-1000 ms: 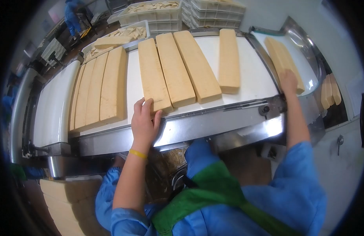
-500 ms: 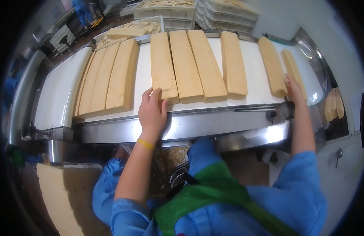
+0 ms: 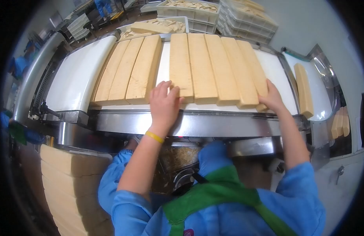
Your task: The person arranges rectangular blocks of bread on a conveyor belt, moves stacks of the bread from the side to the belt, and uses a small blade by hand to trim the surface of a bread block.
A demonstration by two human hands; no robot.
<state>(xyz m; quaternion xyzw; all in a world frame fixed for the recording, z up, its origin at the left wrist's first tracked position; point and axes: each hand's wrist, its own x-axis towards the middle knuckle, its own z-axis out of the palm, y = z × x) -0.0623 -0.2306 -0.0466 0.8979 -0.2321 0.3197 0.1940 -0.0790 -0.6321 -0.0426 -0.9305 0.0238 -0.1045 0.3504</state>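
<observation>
Five long pale-yellow blocks (image 3: 203, 69) lie side by side on the white conveyor belt (image 3: 278, 74), between the person's two hands. The left hand (image 3: 165, 103) rests at the near end of the leftmost block of this row, its fingers loosely spread against the corner, with no pinch visible. The right hand (image 3: 274, 98) bears on the near end of the rightmost block, thumb toward the front; part of its fingers is hidden, so whether they pinch cannot be told. The step looks like squaring the row, and it would likely go best with even, flat pressure from both sides, the left hand serving as a stop. The near ends stand slightly stepped, so a light push along the front could level them; fingertips digging in might dent what seems a soft material. A separate block (image 3: 304, 90) lies at the right, and another group of blocks (image 3: 144, 67) at the left. The small reddish badge (image 3: 188, 232) on the green apron (image 3: 213, 192) is too small to read; no brand or label is legible elsewhere.
</observation>
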